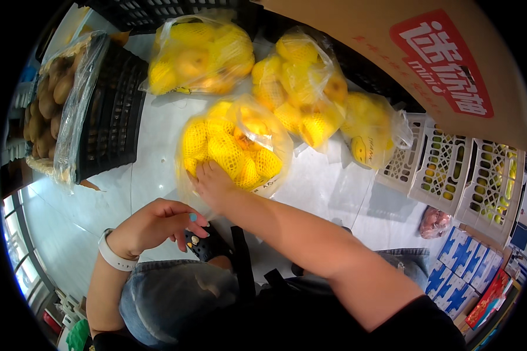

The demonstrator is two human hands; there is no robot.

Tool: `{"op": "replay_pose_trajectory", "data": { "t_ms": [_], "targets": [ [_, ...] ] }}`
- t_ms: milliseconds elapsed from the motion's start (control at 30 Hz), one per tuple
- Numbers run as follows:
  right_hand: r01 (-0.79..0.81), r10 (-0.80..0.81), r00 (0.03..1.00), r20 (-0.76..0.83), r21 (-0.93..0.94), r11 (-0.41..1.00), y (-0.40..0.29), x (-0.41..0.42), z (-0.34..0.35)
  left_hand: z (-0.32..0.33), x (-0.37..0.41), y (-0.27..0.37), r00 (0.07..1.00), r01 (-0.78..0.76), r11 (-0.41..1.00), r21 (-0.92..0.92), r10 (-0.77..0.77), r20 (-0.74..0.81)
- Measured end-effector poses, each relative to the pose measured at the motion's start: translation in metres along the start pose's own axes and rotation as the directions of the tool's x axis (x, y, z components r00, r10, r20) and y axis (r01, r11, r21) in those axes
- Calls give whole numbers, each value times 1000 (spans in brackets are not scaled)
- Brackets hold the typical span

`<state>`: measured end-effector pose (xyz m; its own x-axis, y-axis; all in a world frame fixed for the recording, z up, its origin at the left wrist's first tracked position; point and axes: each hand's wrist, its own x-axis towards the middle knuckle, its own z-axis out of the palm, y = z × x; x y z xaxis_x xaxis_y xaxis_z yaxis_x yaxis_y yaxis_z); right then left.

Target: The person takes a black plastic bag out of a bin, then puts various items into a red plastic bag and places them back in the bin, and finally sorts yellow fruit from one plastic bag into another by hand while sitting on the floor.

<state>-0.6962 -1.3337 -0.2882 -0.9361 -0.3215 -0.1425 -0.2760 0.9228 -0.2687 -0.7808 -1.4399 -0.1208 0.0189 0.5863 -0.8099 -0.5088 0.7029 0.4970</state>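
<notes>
On the tiled floor before me is a clear plastic bag point(283, 131) of round fruits in yellow foam nets point(224, 151). My right hand point(211, 180) reaches over the bag's near left edge, its fingertips against the lower left fruits; whether it grips the plastic or a fruit is unclear. Nearer to me and to the left, my left hand point(169, 223) is raised with bent, parted fingers and nothing visible in it. A white band circles its wrist. Behind lie more bags of netted fruit: one at the back left point(202, 57), one at the back right point(305, 83) and a smaller one point(369, 127).
At left stands a black crate point(110, 105) with plastic-wrapped brown fruit point(48, 103). A large cardboard box point(377, 57) overhangs the upper right. White perforated crates point(441, 164) of green and orange fruit stand at right, near a pinkish bag point(434, 222) and blue-white boxes point(461, 263).
</notes>
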Motion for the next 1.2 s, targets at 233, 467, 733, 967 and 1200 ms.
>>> {"op": "replay_pose_trajectory", "data": {
  "t_ms": [233, 467, 733, 967, 1200],
  "targets": [
    [-218, 238, 969, 59, 651, 727, 59, -6, -57, -4, -5, -5, 999, -33, 999, 37, 34, -24],
    [-468, 171, 865, 472, 881, -63, 137, -14, -92, -9, -8, -9, 997, -65, 997, 47, 67, -48],
    [-490, 228, 728, 647, 723, -488, 139, -34, -87, -6, -2, -9, 993, -96, 995, -21, 94, -77],
    [-551, 186, 830, 525, 824, 132, 115, -43, -61, -6, 2, -6, 967, -208, 973, -98, 190, -171],
    [-325, 329, 938, 113, 622, 712, 67, -30, -82, -5, 2, -6, 975, -187, 980, -64, 178, -131]
  ]
}}
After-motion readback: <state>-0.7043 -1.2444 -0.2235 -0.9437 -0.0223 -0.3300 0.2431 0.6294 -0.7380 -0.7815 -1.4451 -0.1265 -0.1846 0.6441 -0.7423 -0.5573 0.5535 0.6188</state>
